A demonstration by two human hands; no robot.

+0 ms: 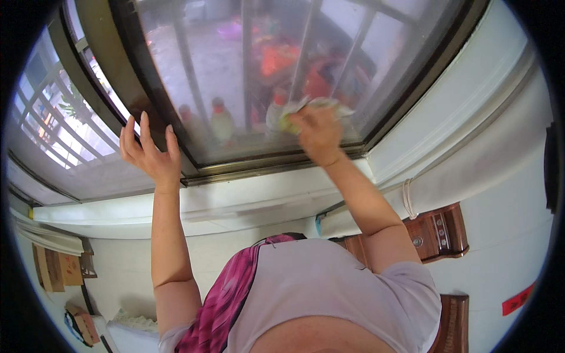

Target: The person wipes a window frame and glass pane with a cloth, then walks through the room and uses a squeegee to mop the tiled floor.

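Observation:
My right hand (pixel 321 132) presses a crumpled white and yellow-green cloth (pixel 289 123) against the lower right part of a hazy window pane (pixel 212 75). The hand is slightly blurred and covers much of the cloth. My left hand (pixel 152 152) rests with fingers spread at the dark metal window frame (pixel 117 66), on the pane's left side, and holds nothing. Behind the glass stand several bottles with red caps, one of them a pale bottle (pixel 222 123) seen dimly. Bars and red shapes also show blurred through the pane.
Below the frame runs a white window sill (pixel 260 185). A white curtain (pixel 476 159), tied with a cord (pixel 408 198), hangs at the right. Dark wooden furniture (pixel 441 231) stands beneath it. Cardboard boxes (pixel 57 269) are at the lower left. Left of the frame, barred glass (pixel 66 119) shows daylight.

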